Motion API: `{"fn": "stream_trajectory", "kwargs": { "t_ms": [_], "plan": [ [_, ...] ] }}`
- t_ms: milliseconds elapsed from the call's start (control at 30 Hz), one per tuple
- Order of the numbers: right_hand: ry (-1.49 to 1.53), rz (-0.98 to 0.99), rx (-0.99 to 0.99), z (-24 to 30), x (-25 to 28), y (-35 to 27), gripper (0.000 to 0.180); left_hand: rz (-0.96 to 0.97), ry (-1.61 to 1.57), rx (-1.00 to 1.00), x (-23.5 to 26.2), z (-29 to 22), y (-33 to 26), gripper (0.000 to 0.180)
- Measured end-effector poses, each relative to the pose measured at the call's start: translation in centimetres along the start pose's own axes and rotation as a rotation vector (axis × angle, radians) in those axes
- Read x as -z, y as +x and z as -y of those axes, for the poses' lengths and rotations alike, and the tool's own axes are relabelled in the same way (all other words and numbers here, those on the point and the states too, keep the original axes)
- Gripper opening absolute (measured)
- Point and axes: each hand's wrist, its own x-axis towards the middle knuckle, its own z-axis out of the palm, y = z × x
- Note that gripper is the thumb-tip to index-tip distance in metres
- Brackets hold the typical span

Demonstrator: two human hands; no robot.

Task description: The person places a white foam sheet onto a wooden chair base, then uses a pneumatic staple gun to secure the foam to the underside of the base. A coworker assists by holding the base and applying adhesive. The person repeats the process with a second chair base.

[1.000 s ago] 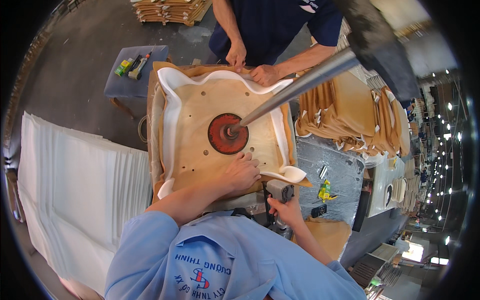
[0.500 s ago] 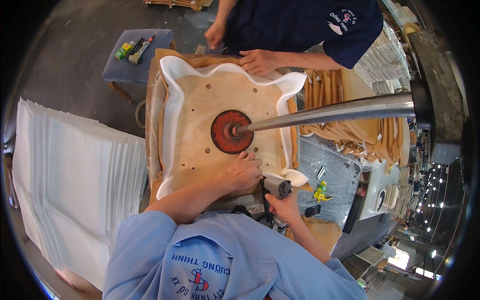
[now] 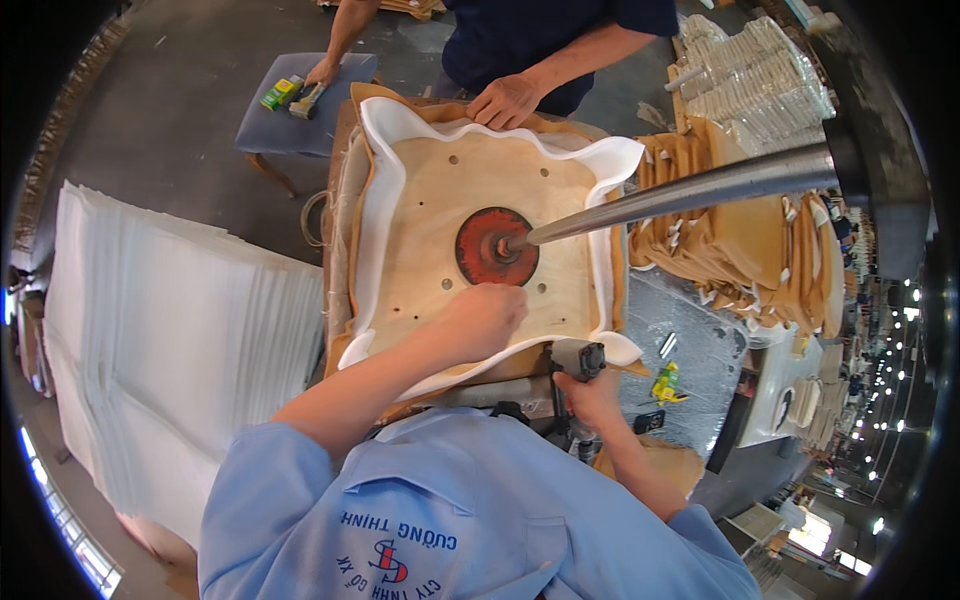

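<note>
A square plywood panel (image 3: 420, 240) lies face up on a worktable, ringed by white foam (image 3: 372, 210) with brown fabric (image 3: 612, 270) outside it. A round red press plate (image 3: 480, 245) bears down on the panel's middle. My left hand (image 3: 485, 322), somewhat blurred, is closed over the panel's near part; whatever its curled fingers hold, if anything, is hidden. In my right hand (image 3: 592, 396) is a grey pneumatic staple gun (image 3: 577, 362), close to the near right corner. A co-worker's hand (image 3: 503, 101) rests on the far foam edge, and that person's other hand (image 3: 325, 70) touches another staple gun (image 3: 306, 100).
A metal shaft (image 3: 690, 190) runs from the plate to the right. The other staple gun and a green-yellow box (image 3: 281, 92) are on a blue stool (image 3: 290, 135). White foam sheets (image 3: 180, 340) stand at left; brown covered pieces (image 3: 740, 215) are piled at right.
My left hand has drawn into a fist and moved slightly within the panel's near part. The co-worker's one hand has reached over to the stool. The whole view has shifted a little.
</note>
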Motion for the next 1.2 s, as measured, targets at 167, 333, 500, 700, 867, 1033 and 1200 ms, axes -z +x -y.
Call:
{"fn": "stream_trajectory", "kwargs": {
  "t_ms": [167, 333, 500, 700, 867, 1033, 1200],
  "plan": [
    [-0.021, 0.042, -0.09, 0.4, 0.3, -0.1, 0.031, 0.288, -0.15, 0.182, 3.2, 0.3, -13.8, 0.026],
    [-0.036, 0.037, -0.066, 0.9, 0.4, -0.4, 0.032, -0.073, 0.333, -0.034, -3.3, 2.8, -15.5, 0.036],
    [-0.037, 0.011, -0.035, 1.0, 0.5, -0.2, 0.032, -0.095, 0.522, -0.191, -3.7, 5.4, -14.1, 0.029],
    [-0.124, -0.017, -0.014, 1.2, 0.6, -0.2, 0.028, -0.023, 0.574, -0.388, -4.0, 6.2, -12.4, 0.022],
    [-0.165, -0.071, -0.08, 2.9, 0.5, -1.0, 0.028, 0.079, 0.605, -0.455, -3.4, 6.5, -11.1, 0.023],
    [-0.168, -0.054, -0.112, 3.3, 0.6, -1.2, 0.031, 0.165, 0.629, -0.476, -2.6, 6.7, -9.5, 0.023],
    [-0.134, -0.056, -0.063, 2.5, 0.4, -0.7, 0.039, 0.106, 0.512, -0.532, -2.2, 8.2, -8.0, 0.022]
  ]
}}
